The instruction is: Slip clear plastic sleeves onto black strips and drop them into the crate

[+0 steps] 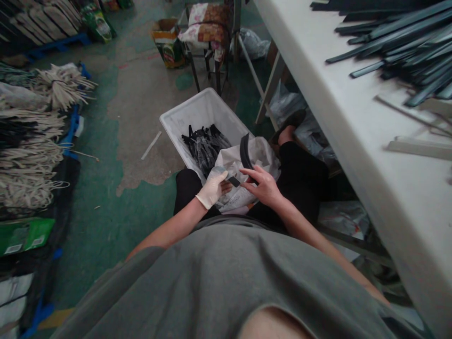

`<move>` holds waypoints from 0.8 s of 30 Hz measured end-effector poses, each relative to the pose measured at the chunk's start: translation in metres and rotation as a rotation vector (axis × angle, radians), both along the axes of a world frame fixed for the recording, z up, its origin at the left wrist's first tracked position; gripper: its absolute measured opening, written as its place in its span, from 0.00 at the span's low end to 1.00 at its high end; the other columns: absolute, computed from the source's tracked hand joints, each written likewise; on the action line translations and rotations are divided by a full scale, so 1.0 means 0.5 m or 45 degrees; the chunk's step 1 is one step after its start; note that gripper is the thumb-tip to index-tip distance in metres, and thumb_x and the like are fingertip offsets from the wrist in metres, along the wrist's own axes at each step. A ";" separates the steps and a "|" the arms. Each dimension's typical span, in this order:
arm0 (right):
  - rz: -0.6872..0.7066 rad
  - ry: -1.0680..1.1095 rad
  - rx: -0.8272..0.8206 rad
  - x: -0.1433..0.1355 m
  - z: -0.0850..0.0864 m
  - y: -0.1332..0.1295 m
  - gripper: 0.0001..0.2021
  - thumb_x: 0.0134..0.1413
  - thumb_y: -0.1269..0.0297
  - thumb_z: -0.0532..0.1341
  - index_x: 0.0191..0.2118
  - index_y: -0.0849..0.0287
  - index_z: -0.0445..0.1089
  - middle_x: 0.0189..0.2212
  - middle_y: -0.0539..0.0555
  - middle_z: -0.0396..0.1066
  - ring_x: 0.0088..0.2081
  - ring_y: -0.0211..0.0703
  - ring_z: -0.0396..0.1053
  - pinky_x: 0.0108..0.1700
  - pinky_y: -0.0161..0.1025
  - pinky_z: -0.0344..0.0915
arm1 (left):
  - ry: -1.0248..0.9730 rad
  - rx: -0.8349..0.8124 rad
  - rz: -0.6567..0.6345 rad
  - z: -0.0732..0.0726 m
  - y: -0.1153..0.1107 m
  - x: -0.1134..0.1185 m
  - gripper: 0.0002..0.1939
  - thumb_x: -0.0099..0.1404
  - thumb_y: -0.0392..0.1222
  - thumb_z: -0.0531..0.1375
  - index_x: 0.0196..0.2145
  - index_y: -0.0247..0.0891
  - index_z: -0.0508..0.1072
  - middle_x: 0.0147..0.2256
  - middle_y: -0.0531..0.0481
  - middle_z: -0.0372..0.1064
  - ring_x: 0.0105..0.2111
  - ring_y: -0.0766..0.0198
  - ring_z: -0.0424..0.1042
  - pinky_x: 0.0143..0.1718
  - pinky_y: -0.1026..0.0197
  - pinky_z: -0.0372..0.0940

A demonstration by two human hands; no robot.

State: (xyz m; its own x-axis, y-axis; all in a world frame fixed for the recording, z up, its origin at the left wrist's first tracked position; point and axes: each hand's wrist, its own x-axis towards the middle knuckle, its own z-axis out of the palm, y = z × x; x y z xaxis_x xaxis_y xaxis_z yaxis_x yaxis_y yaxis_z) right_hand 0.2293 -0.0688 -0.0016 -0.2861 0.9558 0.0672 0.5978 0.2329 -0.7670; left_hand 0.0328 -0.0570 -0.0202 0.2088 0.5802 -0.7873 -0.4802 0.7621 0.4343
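Observation:
My left hand (213, 187), in a pale glove that leaves some fingertips bare, pinches the flat end of a black strip (245, 149) above my lap. My right hand (263, 186) is bare and has its fingers closed on the same strip, which curves up in an arc beyond the knuckles. Whether the two parts join behind the fingers is hidden. Below both hands, a whitish plastic bag (263, 153) lies across my lap and over the near side of a white bin (178, 134). Inside the bin is a heap of black strips (205, 143).
On my right runs a long white table (339, 108) with dark strips (406, 47) piled on it. A stool with a patterned cushion (208, 26) stands ahead, beside a cardboard box (167, 44). Bundles of pale cords (31, 155) lie on the left. Plastic bags (287, 101) sit beneath the table.

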 end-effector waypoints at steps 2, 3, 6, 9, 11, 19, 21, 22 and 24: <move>0.121 -0.109 0.049 -0.011 -0.008 0.002 0.19 0.57 0.64 0.62 0.54 0.54 0.75 0.38 0.57 0.71 0.37 0.44 0.70 0.40 0.39 0.66 | -0.026 -0.006 -0.049 -0.002 -0.005 0.006 0.10 0.63 0.46 0.65 0.33 0.36 0.75 0.28 0.48 0.74 0.28 0.65 0.73 0.37 0.62 0.66; 0.149 -0.150 0.069 -0.018 -0.010 0.004 0.18 0.57 0.66 0.61 0.53 0.54 0.76 0.39 0.57 0.71 0.38 0.45 0.70 0.40 0.38 0.65 | -0.039 0.000 -0.061 -0.003 -0.009 0.011 0.09 0.64 0.45 0.64 0.33 0.36 0.75 0.28 0.48 0.74 0.28 0.64 0.73 0.37 0.62 0.66; 0.122 -0.190 0.115 -0.034 -0.007 0.012 0.13 0.59 0.67 0.59 0.46 0.56 0.80 0.36 0.58 0.71 0.38 0.46 0.70 0.38 0.38 0.64 | -0.122 0.020 -0.084 -0.002 -0.018 0.020 0.11 0.67 0.44 0.59 0.33 0.34 0.76 0.27 0.46 0.74 0.30 0.61 0.75 0.39 0.59 0.68; 0.062 -0.070 0.119 -0.030 0.019 0.013 0.12 0.62 0.61 0.59 0.40 0.57 0.81 0.32 0.57 0.71 0.34 0.44 0.69 0.36 0.38 0.64 | -0.242 -0.026 -0.060 -0.012 -0.008 0.009 0.18 0.68 0.51 0.55 0.36 0.33 0.76 0.30 0.42 0.76 0.33 0.57 0.77 0.41 0.55 0.69; 0.046 0.064 0.086 -0.008 0.049 0.002 0.14 0.62 0.57 0.58 0.38 0.56 0.80 0.30 0.56 0.72 0.34 0.45 0.70 0.38 0.40 0.65 | -0.253 -0.061 0.043 -0.028 0.019 -0.015 0.24 0.69 0.57 0.52 0.39 0.32 0.76 0.31 0.41 0.76 0.33 0.56 0.77 0.39 0.55 0.70; 0.049 0.492 -0.427 0.142 0.155 -0.114 0.22 0.59 0.44 0.58 0.27 0.54 0.77 0.26 0.56 0.72 0.27 0.44 0.68 0.31 0.41 0.66 | 0.009 0.062 0.755 -0.049 0.203 -0.148 0.21 0.76 0.43 0.42 0.49 0.32 0.72 0.24 0.49 0.72 0.24 0.69 0.72 0.31 0.67 0.67; -0.090 0.598 -0.493 0.152 0.150 -0.124 0.23 0.60 0.43 0.56 0.24 0.55 0.76 0.24 0.55 0.71 0.24 0.42 0.65 0.27 0.40 0.63 | 0.019 0.154 0.691 -0.025 0.208 -0.142 0.17 0.76 0.41 0.45 0.50 0.37 0.71 0.25 0.52 0.72 0.23 0.71 0.70 0.27 0.70 0.63; -0.205 0.621 -0.494 0.151 0.143 -0.121 0.23 0.59 0.44 0.57 0.24 0.55 0.75 0.23 0.54 0.70 0.23 0.42 0.64 0.27 0.39 0.63 | 0.020 0.207 0.612 -0.012 0.200 -0.131 0.15 0.75 0.42 0.47 0.50 0.38 0.72 0.26 0.52 0.73 0.23 0.72 0.69 0.25 0.71 0.61; -0.441 0.620 -0.466 0.141 0.127 -0.096 0.21 0.57 0.44 0.59 0.25 0.56 0.75 0.20 0.53 0.68 0.23 0.42 0.64 0.27 0.39 0.62 | 0.021 0.309 0.372 0.011 0.169 -0.098 0.13 0.72 0.44 0.53 0.49 0.40 0.73 0.28 0.52 0.74 0.22 0.73 0.68 0.21 0.72 0.57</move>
